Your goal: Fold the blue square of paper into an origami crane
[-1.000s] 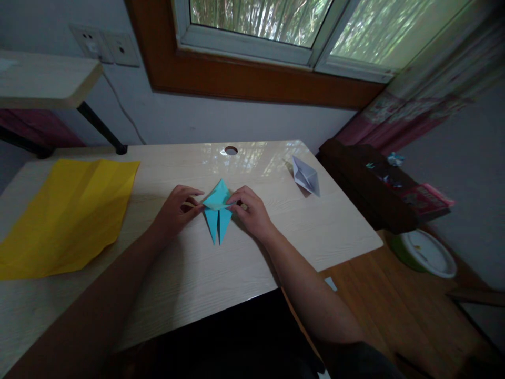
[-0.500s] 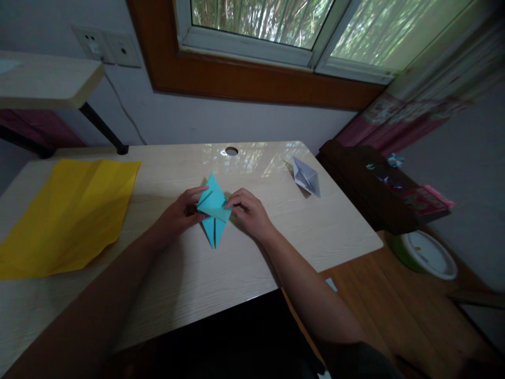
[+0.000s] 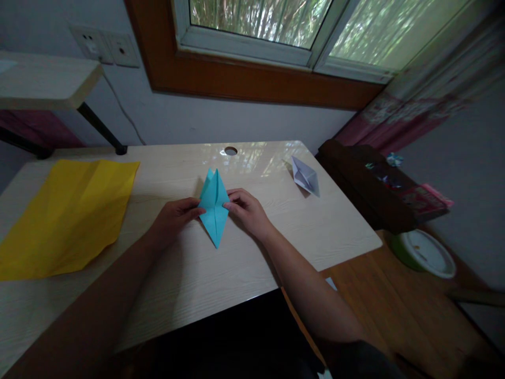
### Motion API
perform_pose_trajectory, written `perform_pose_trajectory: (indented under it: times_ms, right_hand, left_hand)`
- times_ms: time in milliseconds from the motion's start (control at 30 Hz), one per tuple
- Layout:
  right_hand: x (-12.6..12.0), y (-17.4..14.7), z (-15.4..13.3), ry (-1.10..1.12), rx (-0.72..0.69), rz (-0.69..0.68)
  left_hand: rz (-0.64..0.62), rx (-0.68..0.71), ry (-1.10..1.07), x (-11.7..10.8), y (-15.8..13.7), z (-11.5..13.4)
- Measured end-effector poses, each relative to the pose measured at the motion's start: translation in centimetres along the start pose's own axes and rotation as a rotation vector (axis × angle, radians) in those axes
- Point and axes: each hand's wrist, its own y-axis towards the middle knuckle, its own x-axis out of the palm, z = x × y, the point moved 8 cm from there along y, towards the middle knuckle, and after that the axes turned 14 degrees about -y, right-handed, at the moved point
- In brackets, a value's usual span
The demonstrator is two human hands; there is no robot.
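A turquoise sheet of origami paper (image 3: 214,210), folded into a long diamond, is held over the desk with one point toward me and split tips pointing away. My left hand (image 3: 177,215) pinches its left corner between thumb and fingers. At the opposite corner, my right hand (image 3: 246,209) grips the paper with the thumb on top and the fingers behind. A crease runs down the middle of the lower half. The back of the paper is hidden.
A large yellow sheet (image 3: 71,216) lies on the left of the pale desk (image 3: 221,295). Near the right edge sits a folded white paper boat shape (image 3: 305,176). A shelf (image 3: 51,81) stands at the back left. Beyond the desk, a round bin (image 3: 428,254) is on the floor.
The turquoise paper has been turned over or end for end: its split tips now point away from me and a single point faces me. Both hands still hold its sides.
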Motion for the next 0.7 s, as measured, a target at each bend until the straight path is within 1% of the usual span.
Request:
perform_pose_trajectory:
  times_ms: [67, 133, 233, 333, 433, 533, 700]
  right_hand:
    - [0.3, -0.1, 1.0, 0.059, 0.098, -0.018]
    - [0.5, -0.2, 1.9, 0.067, 0.194, -0.022]
    - [0.7, -0.4, 2.4, 0.061, 0.264, -0.022]
    - [0.7, -0.3, 2.4, 0.081, 0.277, -0.018]
    - [0.9, -0.1, 2.1, 0.173, 0.257, -0.018]
    - [1.2, 0.0, 2.1, 0.257, 0.258, -0.034]
    - [1.9, -0.3, 2.3, 0.274, 0.278, -0.091]
  left_hand:
    - [0.006, -0.006, -0.019, 0.0, 0.0, -0.2]
    - [0.024, -0.013, -0.037, -0.1, 0.0, -0.4]
    - [0.072, -0.018, -0.070, -0.4, 0.2, -0.9]
    - [0.068, -0.055, -0.191, -0.2, 0.3, -1.4]
    - [0.046, -0.097, -0.285, 0.2, 0.5, -1.5]
    - [0.032, -0.129, -0.331, 0.5, 0.5, -1.5]
    - [-0.043, -0.169, -0.376, 1.1, 0.4, -1.5]
